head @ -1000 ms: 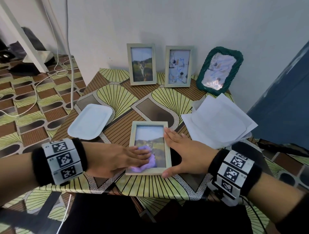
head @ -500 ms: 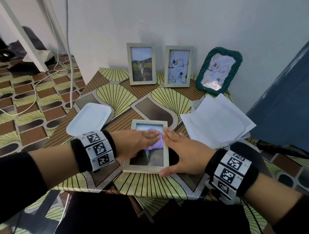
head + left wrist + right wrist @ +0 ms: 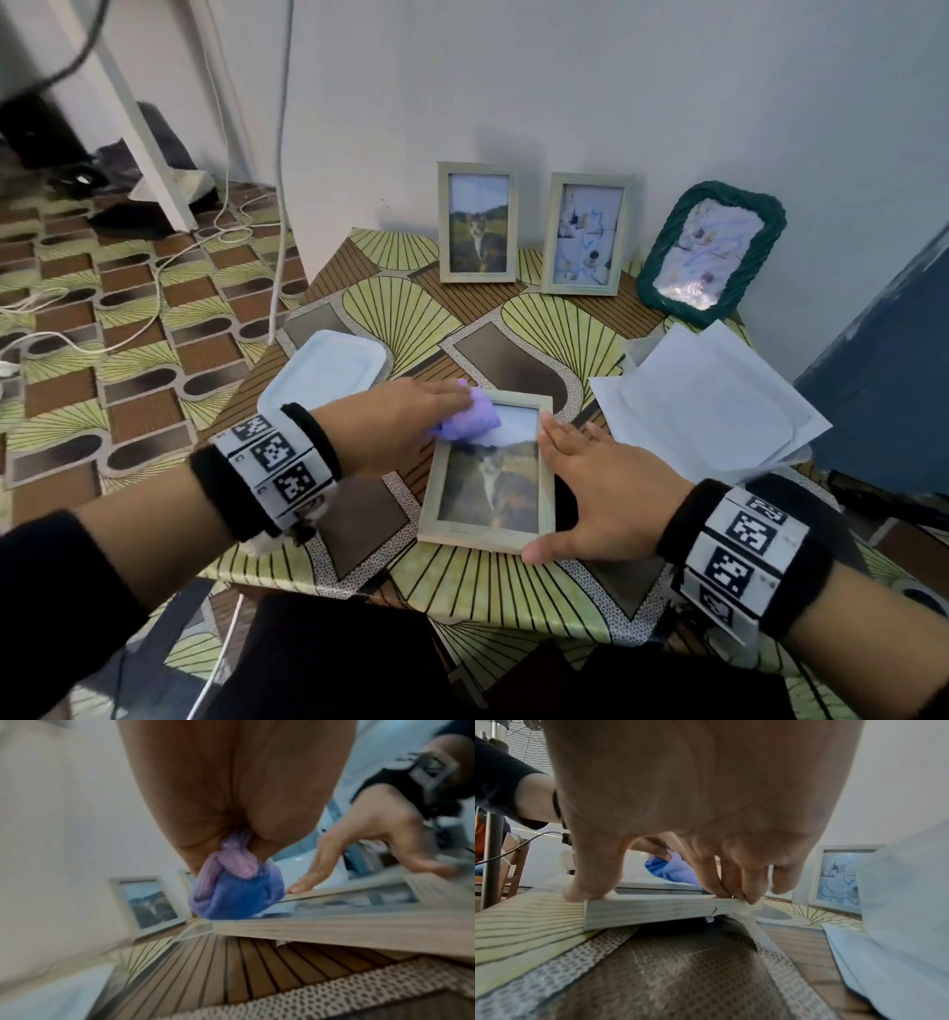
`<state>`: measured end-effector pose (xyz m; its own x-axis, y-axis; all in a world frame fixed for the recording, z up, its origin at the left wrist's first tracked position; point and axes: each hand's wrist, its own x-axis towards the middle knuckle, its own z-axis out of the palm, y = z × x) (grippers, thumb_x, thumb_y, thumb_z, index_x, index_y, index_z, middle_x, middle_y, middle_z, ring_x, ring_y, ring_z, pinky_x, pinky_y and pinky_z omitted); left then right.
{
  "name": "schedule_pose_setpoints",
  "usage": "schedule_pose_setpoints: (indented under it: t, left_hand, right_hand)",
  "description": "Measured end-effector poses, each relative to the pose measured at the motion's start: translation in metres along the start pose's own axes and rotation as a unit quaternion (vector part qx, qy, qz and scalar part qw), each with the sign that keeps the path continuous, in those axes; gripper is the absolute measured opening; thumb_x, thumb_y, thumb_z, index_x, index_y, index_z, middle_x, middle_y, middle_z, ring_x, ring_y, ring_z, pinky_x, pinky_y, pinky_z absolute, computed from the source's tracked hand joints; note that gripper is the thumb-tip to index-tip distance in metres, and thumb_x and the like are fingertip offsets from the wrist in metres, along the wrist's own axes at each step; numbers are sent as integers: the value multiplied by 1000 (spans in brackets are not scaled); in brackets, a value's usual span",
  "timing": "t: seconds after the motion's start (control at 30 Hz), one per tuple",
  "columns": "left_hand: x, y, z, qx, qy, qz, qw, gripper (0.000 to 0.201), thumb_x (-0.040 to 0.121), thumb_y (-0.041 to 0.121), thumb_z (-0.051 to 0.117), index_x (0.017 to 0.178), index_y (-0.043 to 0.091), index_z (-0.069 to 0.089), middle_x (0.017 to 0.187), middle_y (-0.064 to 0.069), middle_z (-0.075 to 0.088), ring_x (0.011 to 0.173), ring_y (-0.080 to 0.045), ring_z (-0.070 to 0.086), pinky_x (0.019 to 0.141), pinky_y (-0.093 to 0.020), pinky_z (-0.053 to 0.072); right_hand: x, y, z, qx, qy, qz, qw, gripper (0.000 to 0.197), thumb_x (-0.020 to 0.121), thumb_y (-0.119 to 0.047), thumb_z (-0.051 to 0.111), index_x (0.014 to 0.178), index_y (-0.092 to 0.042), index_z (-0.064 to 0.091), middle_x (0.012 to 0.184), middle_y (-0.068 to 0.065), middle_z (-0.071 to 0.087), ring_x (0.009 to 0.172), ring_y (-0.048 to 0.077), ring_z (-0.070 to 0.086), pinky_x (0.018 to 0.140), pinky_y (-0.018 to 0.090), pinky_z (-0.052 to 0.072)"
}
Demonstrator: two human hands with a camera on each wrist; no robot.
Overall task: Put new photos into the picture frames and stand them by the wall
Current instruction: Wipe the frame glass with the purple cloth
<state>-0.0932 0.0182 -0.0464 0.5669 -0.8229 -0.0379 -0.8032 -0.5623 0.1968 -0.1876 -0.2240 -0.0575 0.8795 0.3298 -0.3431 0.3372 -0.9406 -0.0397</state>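
A pale wooden picture frame (image 3: 488,478) with a cat photo lies flat near the table's front edge. My left hand (image 3: 436,406) grips a bunched purple cloth (image 3: 470,421) and holds it on the frame's top left corner; the left wrist view shows the cloth (image 3: 236,894) squeezed under the palm. My right hand (image 3: 580,478) lies flat along the frame's right side, its fingertips (image 3: 746,894) and thumb pressing on the frame's rim (image 3: 659,908). Two pale frames (image 3: 477,228) (image 3: 588,241) and a green woven frame (image 3: 711,252) lean against the wall.
A white plastic tray (image 3: 323,372) lies left of the frame, partly under my left wrist. Loose white sheets (image 3: 708,406) are piled at the right. A blue panel (image 3: 883,370) borders the table on the right. Cables (image 3: 154,288) run over the floor at left.
My left hand has slid the purple cloth from the bottom of the glass up to the frame's top left corner. The right hand has stayed on the frame's right side.
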Motion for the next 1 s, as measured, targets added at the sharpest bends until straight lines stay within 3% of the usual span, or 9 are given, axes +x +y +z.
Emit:
schedule_pose_setpoints:
  t: [0.1,0.2,0.3,0.4,0.53,0.7,0.83,0.93,1.0]
  left_hand:
    - [-22,-21,-8,-36,149,-85,985,31,92,0,53,121,5,61,130,-12,62,119,-25,58,95,-29,39]
    - [-40,-51,-15,-28,181,-176,967,33,91,-5,48,121,2,60,135,-17,58,121,-31,57,101,-27,37]
    - [-51,-77,-12,7,42,-277,960,49,100,10,43,148,8,37,160,-12,26,147,-30,26,118,-41,24]
    - [-55,-87,2,33,-144,-265,953,79,99,57,22,155,11,-10,162,-12,-13,149,-27,-15,123,-45,-1]
    - [-57,-85,14,44,-178,-246,952,90,90,71,12,144,13,-29,155,-9,-30,141,-21,-33,118,-38,-16]
    - [-59,-70,-5,70,-83,-268,957,76,97,62,23,158,20,5,164,-8,4,152,-22,2,123,-46,9]
    - [-54,-32,-13,-12,175,-197,964,44,99,45,48,139,27,53,146,4,50,134,-14,46,107,-30,37]
    - [-45,3,-2,-165,205,-186,947,32,94,45,57,123,31,64,106,16,69,90,4,62,85,-26,52]
    - [-39,17,10,-197,173,-220,940,33,93,47,57,121,30,60,89,13,66,77,-1,61,79,-33,53]
  right_hand:
    - [2,1,0,1,-4,0,1000,135,61,-96,38,154,-9,-8,162,6,-15,150,13,-6,122,33,-2]
    - [2,2,0,6,-6,0,1000,136,60,-98,35,155,-11,-9,162,4,-17,150,12,-8,119,29,-6]
    - [1,1,0,3,-13,0,1000,135,60,-98,33,155,-13,-10,161,3,-19,149,10,-10,114,25,-8]
    - [0,1,-1,4,-26,9,1000,134,59,-98,33,154,-14,-12,159,-1,-23,142,5,-16,109,23,-9]
    - [-1,0,0,12,-33,11,999,137,56,-100,28,154,-14,-12,160,-1,-24,145,6,-15,112,25,-7]
    - [-3,1,-1,44,-35,33,998,136,52,-100,39,154,-26,-12,161,-11,-20,148,16,16,117,36,20]
    - [-2,6,0,114,-10,34,993,128,52,-98,44,153,-38,-8,161,-18,-14,147,12,20,116,42,30]
    - [-3,8,1,227,95,51,968,103,67,-90,46,151,-45,6,159,-16,21,141,7,33,109,40,39]
    - [-2,6,1,304,182,93,930,87,75,-81,49,149,-43,21,137,-15,54,120,8,54,100,39,48]
